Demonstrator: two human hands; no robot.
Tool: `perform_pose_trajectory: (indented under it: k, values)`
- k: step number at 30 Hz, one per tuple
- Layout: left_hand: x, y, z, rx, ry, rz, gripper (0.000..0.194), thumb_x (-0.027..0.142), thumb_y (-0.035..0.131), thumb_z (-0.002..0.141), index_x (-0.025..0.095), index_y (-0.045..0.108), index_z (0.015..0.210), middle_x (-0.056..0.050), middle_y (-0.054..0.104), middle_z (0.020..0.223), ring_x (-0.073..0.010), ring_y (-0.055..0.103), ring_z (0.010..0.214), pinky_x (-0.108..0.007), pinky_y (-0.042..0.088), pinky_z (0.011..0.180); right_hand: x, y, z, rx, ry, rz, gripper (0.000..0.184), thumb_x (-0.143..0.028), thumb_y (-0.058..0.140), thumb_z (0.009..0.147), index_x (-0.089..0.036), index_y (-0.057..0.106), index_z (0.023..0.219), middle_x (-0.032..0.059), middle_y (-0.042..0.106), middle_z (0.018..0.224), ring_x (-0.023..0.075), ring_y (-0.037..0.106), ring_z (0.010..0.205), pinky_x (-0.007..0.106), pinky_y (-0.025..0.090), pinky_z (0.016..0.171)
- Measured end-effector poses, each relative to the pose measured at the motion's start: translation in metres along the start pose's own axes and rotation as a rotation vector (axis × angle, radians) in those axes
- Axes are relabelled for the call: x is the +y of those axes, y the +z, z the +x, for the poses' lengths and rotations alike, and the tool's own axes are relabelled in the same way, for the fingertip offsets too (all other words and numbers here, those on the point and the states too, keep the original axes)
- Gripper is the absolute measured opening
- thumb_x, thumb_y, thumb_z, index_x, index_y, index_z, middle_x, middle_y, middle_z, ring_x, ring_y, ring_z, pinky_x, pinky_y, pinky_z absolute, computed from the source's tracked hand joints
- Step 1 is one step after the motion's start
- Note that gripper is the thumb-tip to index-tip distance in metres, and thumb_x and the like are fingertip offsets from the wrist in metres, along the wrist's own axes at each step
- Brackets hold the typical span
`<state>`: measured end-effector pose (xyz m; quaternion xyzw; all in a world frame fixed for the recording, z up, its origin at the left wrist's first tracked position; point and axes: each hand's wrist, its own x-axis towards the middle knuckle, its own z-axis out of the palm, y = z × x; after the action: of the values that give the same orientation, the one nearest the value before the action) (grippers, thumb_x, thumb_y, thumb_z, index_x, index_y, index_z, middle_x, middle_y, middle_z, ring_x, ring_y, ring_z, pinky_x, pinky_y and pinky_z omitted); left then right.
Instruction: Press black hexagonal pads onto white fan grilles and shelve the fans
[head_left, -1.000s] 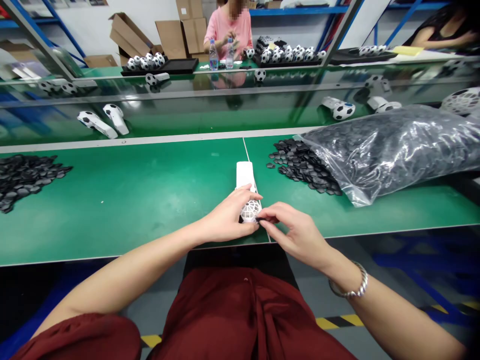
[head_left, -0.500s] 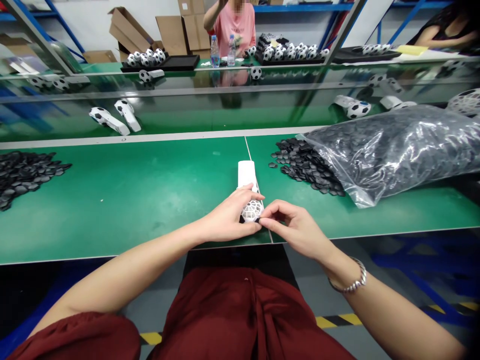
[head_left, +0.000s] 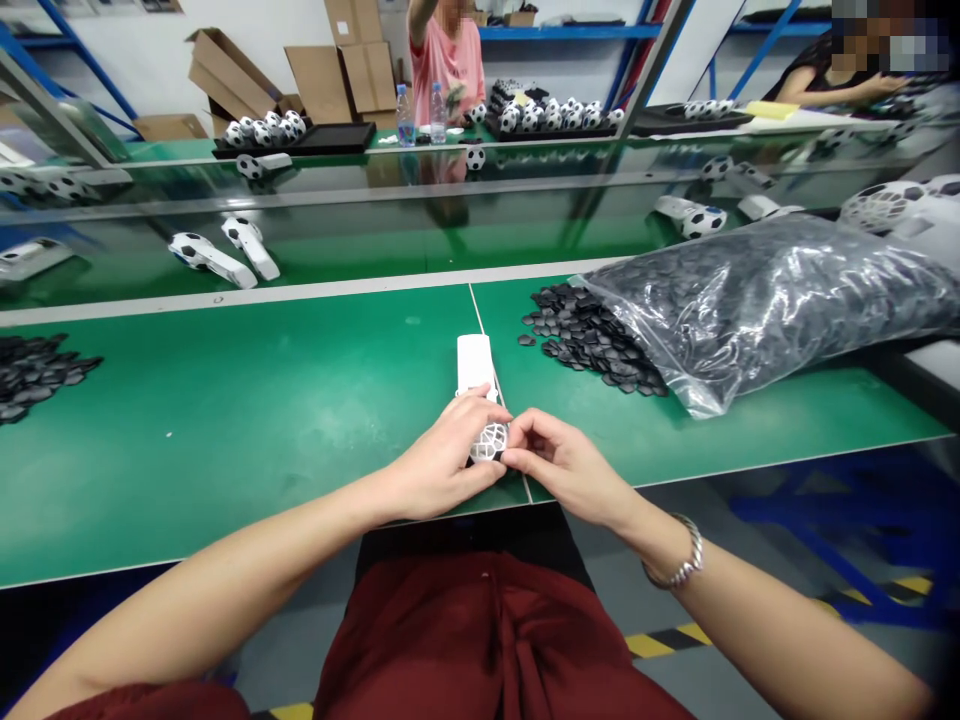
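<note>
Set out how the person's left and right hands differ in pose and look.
The left hand spreads over the white lattice ball, while the right hand bunches its fingertips at the ball's right edge. The right hand has a silver bracelet at its wrist; the left hand has none. Both are ungloved.

The left arm (head_left: 225, 595) extends from the lower left of the frame, and the right arm (head_left: 772, 610) from the lower right. Near the centre, the left hand (head_left: 442, 460) is lowered, its thumb and fingers (head_left: 480, 411) curved with a gap between them. Just beside it, the right hand (head_left: 577, 465) is bent, thumb tip and forefinger tip close together.
</note>
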<state>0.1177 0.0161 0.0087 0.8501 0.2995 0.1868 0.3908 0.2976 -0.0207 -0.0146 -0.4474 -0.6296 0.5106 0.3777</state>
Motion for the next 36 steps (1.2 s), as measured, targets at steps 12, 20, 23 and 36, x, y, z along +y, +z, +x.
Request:
perform_pose_trajectory:
  k: [12, 20, 23, 36]
  values:
    - [-0.007, -0.003, 0.002, 0.024, -0.013, 0.025, 0.041, 0.027, 0.064, 0.072, 0.02, 0.048, 0.109, -0.01, 0.047, 0.129, -0.0237, 0.025, 0.133, -0.042, 0.026, 0.107, 0.014, -0.083, 0.097, 0.208, -0.177, -1.043, 0.016, -0.021, 0.052, 0.083, -0.016, 0.064, 0.092, 0.0087, 0.062, 0.095, 0.02, 0.055, 0.09, 0.033, 0.042, 0.084]
    - [-0.006, -0.01, -0.013, 0.144, -0.181, 0.008, 0.057, 0.025, 0.072, 0.059, 0.023, 0.051, 0.112, -0.009, 0.036, 0.123, -0.0269, 0.038, 0.12, -0.043, 0.032, 0.103, 0.028, -0.097, 0.114, 0.109, -0.226, -1.183, 0.012, -0.021, 0.053, 0.081, -0.016, 0.064, 0.082, 0.0079, 0.063, 0.086, 0.0197, 0.058, 0.079, 0.031, 0.045, 0.072]
    - [-0.008, -0.012, -0.015, 0.119, -0.226, -0.038, 0.06, 0.027, 0.072, 0.059, 0.024, 0.051, 0.115, -0.006, 0.04, 0.112, -0.023, 0.048, 0.106, -0.039, 0.039, 0.097, 0.03, -0.106, 0.101, 0.105, -0.252, -1.166, 0.013, -0.024, 0.05, 0.08, -0.02, 0.062, 0.078, 0.0044, 0.063, 0.081, 0.0191, 0.058, 0.072, 0.031, 0.045, 0.066]
    - [-0.003, -0.015, -0.011, 0.071, -0.188, 0.064, 0.063, 0.031, 0.073, 0.062, 0.014, 0.05, 0.118, -0.012, 0.049, 0.114, -0.0257, 0.05, 0.107, -0.038, 0.041, 0.094, -0.005, -0.071, 0.03, 0.158, -0.27, -0.757, 0.024, -0.039, 0.045, 0.084, -0.023, 0.062, 0.09, 0.0044, 0.065, 0.088, 0.0215, 0.061, 0.079, 0.034, 0.048, 0.071]
